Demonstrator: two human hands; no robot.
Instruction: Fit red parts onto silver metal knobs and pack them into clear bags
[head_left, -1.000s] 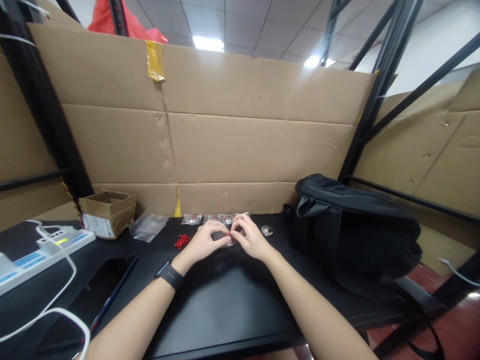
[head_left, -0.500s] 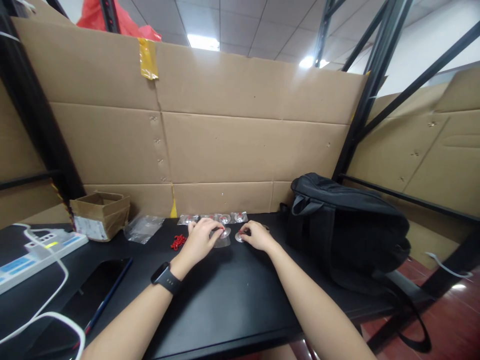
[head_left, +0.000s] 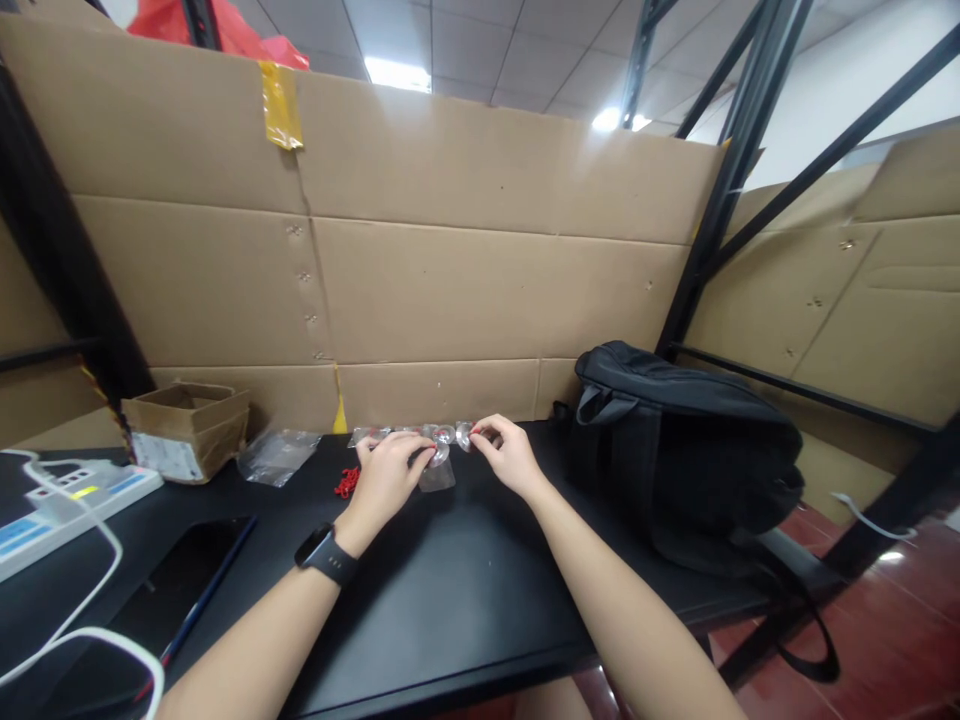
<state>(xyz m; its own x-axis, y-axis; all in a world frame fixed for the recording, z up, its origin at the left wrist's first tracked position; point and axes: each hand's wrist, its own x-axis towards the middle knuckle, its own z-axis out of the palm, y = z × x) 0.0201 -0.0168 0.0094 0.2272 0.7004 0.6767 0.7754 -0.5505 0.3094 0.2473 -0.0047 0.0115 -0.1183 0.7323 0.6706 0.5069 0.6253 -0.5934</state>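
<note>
My left hand [head_left: 394, 470] pinches a clear round disc [head_left: 441, 455], which looks like a suction cup, with a red spot at the fingertips. Below that disc is a small clear plastic bag [head_left: 437, 477] on the black table. My right hand [head_left: 510, 455] holds a second clear disc [head_left: 464, 437] by its edge, also with red at the fingertips. Behind the hands, more clear discs [head_left: 444, 434] and small clear packets [head_left: 370, 436] lie in a row, partly covered by the fingers. A little heap of red pieces [head_left: 346, 483] sits left of my left hand.
A black backpack [head_left: 690, 450] stands at the right. On the left are an open cardboard box [head_left: 191, 430], a crumpled plastic bag [head_left: 277, 456], a phone or tablet [head_left: 187, 580] and a white power strip [head_left: 82, 520] with cables. A cardboard wall [head_left: 427, 290] closes off the back.
The right hand has moved up and away, its disc now near the back row. The left hand remains pinched on its disc, and the clear bag below shows more. The view has shifted slightly.
</note>
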